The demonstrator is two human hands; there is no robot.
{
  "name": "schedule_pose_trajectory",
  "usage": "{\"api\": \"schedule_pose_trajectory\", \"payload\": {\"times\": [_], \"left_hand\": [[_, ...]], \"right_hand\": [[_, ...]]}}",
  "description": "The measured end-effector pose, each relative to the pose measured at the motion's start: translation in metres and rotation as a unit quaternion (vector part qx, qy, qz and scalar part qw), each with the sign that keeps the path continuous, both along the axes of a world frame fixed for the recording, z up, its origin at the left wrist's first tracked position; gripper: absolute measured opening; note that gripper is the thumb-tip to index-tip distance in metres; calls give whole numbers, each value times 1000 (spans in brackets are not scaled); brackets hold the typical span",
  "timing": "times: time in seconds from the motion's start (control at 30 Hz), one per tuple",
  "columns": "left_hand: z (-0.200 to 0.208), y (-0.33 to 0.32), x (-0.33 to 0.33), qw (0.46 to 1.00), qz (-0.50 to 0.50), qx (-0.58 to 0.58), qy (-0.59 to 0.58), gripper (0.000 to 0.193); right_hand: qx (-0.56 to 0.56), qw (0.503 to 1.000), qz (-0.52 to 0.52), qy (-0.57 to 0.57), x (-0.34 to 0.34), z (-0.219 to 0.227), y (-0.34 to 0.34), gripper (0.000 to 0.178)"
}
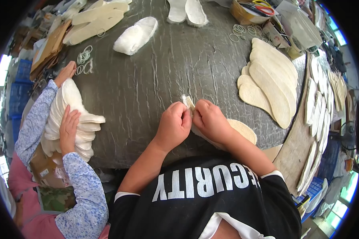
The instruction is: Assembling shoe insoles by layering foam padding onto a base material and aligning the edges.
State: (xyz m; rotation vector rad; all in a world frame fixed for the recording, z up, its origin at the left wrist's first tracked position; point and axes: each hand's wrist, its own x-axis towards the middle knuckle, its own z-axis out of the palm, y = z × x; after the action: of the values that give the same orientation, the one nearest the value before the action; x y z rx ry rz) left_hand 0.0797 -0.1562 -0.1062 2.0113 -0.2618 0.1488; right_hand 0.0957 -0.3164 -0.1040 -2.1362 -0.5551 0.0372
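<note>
My left hand (174, 123) and my right hand (210, 119) are close together at the near edge of the dark table (155, 83). Both pinch the tip of a cream insole (238, 129), which runs out to the right under my right hand. A small white fluffy tip (186, 99) sticks up between my fingertips. My forearms come up from my black shirt at the bottom.
A pile of cream insoles (271, 81) lies at the right, with more along a wooden board (317, 115). A person in a blue floral sleeve at the left holds a stack of white insoles (73, 115). Rubber bands (84, 59), a fluffy white slipper (136, 35) and scissors (259, 8) lie further back.
</note>
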Motion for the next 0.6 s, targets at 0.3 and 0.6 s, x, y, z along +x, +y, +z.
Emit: {"api": "schedule_pose_trajectory", "payload": {"times": [0.3,0.6], "left_hand": [[-29,5,3,977,77,-122,155,15],[-28,3,-1,970,72,-189,138,19]], "right_hand": [[61,998,30,-18,-1,-10,0,14],[58,998,-26,-20,4,-12,-7,37]]}}
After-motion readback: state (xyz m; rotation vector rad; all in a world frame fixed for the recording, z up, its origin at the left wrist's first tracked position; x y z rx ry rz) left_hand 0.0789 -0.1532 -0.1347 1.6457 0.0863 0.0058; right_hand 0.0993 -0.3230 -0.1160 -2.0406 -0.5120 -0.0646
